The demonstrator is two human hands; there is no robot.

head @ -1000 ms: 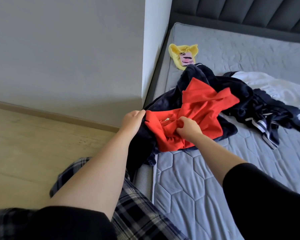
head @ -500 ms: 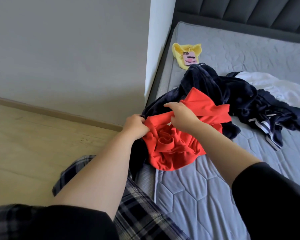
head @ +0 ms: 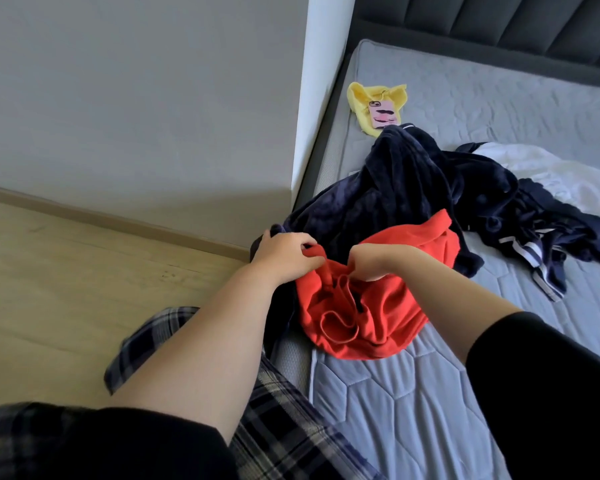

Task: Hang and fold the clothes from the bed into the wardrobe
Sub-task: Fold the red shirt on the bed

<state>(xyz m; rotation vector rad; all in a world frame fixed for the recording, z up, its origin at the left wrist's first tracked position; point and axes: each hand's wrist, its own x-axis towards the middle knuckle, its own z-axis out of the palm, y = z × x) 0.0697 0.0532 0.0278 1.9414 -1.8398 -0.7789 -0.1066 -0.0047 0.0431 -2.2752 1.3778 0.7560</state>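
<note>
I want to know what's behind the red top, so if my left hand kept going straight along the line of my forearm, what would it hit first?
Probably the dark navy fleece garment, heaped just beyond the left hand gripping the crumpled red cotton top; depth is uncertain.

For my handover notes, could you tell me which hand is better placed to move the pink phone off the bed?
Probably the right hand: it is nearer the pink phone on the yellow cloth.

Grey wall (head: 136, 98); wood floor (head: 66, 289); padded headboard (head: 499, 22).
</note>
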